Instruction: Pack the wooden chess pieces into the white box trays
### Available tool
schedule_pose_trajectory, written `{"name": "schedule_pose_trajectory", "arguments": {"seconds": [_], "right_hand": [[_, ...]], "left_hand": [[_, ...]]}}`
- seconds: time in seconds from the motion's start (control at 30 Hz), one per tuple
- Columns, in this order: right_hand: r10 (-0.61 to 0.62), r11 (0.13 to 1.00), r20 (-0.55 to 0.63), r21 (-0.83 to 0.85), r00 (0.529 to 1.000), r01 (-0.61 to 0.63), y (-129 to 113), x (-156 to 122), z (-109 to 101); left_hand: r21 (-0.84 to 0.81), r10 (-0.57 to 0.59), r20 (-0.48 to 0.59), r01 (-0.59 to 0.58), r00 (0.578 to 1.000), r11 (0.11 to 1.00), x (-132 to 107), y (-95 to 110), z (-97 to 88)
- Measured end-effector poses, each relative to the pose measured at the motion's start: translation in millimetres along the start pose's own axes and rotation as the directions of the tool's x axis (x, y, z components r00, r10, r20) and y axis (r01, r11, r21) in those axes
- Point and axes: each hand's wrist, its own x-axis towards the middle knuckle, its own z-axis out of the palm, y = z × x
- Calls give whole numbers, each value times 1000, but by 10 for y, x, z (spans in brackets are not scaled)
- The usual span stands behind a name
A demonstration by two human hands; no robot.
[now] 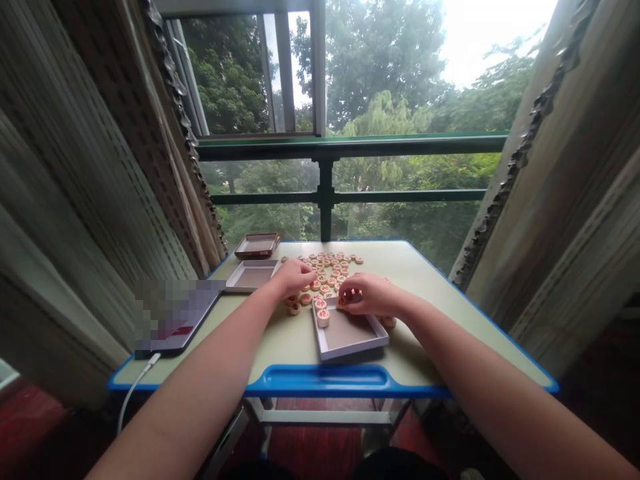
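Note:
Many round wooden xiangqi pieces with red or dark characters lie loose on the table. In front of them is a shallow white box tray, with a few pieces in its far left corner, among them a red-marked piece. Over that tray's far edge, my right hand pinches a xiangqi piece between thumb and fingers. My left hand is among the loose pieces to the left, its fingers pressed together; what they hold, if anything, is hidden.
A second white tray and a brown box lid sit at the back left. Beside them lies a partly blurred laptop with a white cable. The table has a blue edge and stands against a railed window between curtains.

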Motion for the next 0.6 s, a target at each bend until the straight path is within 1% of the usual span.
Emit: {"name": "schedule_pose_trajectory", "arguments": {"seconds": [0.1, 0.23, 0.3, 0.37, 0.47, 0.6], "right_hand": [[5, 1000, -42, -24, 999, -6, 40, 11, 18], [9, 998, -79, -68, 997, -15, 54, 23, 28], [-8, 996, -85, -85, 996, 1, 44, 21, 26], [-75, 994, -62, -89, 995, 69, 24, 5, 23], [-164, 983, -12, -80, 986, 162, -21, -38, 19], [-148, 987, 51, -55, 988, 151, -88, -87, 5]], "left_hand": [[-7, -10, 17, 10, 1000, 1000, -23, 30, -30], [6, -42, 106, 41, 994, 999, -65, 68, -74], [5, -50, 136, 50, 989, 999, -77, 78, -89], [-1, -48, 141, 49, 989, 999, -79, 83, -93], [3, -40, 121, 40, 992, 999, -69, 78, -80], [25, -34, 113, 31, 993, 999, -54, 58, -53]]}}
